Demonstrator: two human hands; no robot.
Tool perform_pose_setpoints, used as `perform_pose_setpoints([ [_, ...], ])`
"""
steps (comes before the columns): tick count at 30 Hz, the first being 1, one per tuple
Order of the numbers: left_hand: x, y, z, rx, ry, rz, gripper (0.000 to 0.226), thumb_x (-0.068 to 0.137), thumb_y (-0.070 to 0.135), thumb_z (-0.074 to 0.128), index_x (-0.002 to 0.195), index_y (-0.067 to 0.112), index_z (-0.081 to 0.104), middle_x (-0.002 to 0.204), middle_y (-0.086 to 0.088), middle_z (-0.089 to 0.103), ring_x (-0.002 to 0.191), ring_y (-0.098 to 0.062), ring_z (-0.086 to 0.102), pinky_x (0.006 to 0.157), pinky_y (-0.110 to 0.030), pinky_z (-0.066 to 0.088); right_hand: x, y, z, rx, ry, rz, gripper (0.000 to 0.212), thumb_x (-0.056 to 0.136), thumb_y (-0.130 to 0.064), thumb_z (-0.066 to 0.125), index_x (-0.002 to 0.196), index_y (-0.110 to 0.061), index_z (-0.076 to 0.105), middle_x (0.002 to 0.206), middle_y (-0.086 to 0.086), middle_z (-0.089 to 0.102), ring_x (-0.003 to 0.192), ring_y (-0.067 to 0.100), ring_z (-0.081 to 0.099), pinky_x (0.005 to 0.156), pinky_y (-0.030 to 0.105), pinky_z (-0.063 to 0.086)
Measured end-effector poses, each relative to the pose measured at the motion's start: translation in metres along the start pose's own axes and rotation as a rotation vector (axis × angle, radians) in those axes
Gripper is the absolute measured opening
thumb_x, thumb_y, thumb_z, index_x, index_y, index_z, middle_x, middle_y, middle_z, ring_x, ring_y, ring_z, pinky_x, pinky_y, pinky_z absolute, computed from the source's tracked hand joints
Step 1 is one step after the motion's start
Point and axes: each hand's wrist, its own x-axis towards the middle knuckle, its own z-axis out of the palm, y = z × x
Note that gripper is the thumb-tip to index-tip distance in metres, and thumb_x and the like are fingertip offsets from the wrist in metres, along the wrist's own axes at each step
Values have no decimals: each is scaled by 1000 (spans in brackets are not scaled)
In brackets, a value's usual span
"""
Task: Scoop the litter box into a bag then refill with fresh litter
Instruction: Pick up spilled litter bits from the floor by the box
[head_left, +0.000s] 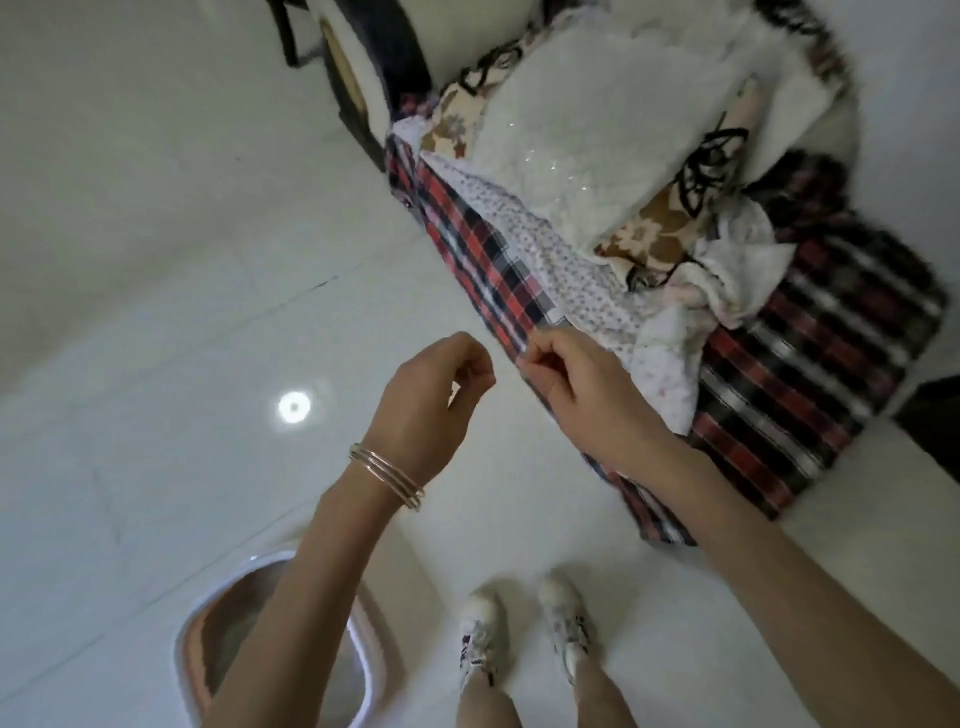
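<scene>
The litter box (188, 649), white with a pinkish inner rim, sits on the floor at the bottom left. My left forearm crosses over it and hides part of it, and pale litter (332, 691) shows inside. My left hand (431, 400), with bangles on the wrist, hovers above the floor with its fingers curled, and I see nothing in it. Just to its right, my right hand (576, 395) pinches the edge of a red plaid cloth (483, 260). No bag or scoop is in view.
A heap of blankets and fabrics (597, 130) lies on the plaid cloth at the upper right. Dark furniture legs (353, 78) stand at the top centre. My white shoes (480, 639) are on the glossy white tile floor (156, 312).
</scene>
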Motion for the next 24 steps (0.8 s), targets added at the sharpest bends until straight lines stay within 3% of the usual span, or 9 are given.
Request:
perform_pose_setpoints([
  [5, 27, 103, 48, 27, -176, 240, 13, 87, 9, 56, 82, 20, 51, 79, 6, 57, 71, -13, 54, 67, -21, 45, -72, 21, -93, -21, 213, 99, 4, 92, -6, 52, 90, -6, 54, 86, -1, 52, 75, 8, 46, 70, 14, 37],
  [9, 33, 182, 114, 10, -334, 367, 13, 88, 9, 55, 83, 20, 50, 77, 8, 55, 68, 0, 50, 64, -6, 38, -150, 51, -161, -56, 353, 239, 9, 94, -11, 50, 88, -17, 48, 85, -9, 48, 75, 1, 48, 72, 13, 40],
  [13, 26, 265, 194, -53, -449, 471, 14, 87, 6, 55, 81, 19, 51, 75, 10, 54, 70, 2, 50, 66, -4, 39, -240, 91, -224, -128, 479, 415, 7, 95, -17, 50, 91, -22, 46, 83, -19, 44, 78, -6, 48, 72, -1, 38],
  [15, 14, 308, 235, -98, -492, 500, 14, 86, 6, 57, 81, 18, 51, 73, 15, 52, 70, 3, 51, 66, -3, 40, -287, 110, -255, -128, 527, 494, 4, 95, -20, 49, 91, -22, 47, 82, -22, 43, 79, -4, 48, 68, 1, 39],
  [19, -14, 391, 319, -149, -609, 558, 11, 87, 9, 56, 84, 18, 52, 75, 19, 53, 71, 5, 51, 68, 0, 39, -384, 143, -317, -132, 626, 557, 2, 95, -18, 48, 93, -19, 49, 82, -16, 46, 76, -2, 47, 67, 8, 36],
  [24, -53, 493, 417, -207, -726, 634, 7, 88, 12, 56, 88, 18, 52, 80, 17, 53, 75, 4, 51, 71, 2, 39, -496, 182, -388, -169, 749, 608, 4, 94, -13, 50, 91, -16, 51, 88, -2, 54, 74, 0, 49, 69, 4, 38],
])
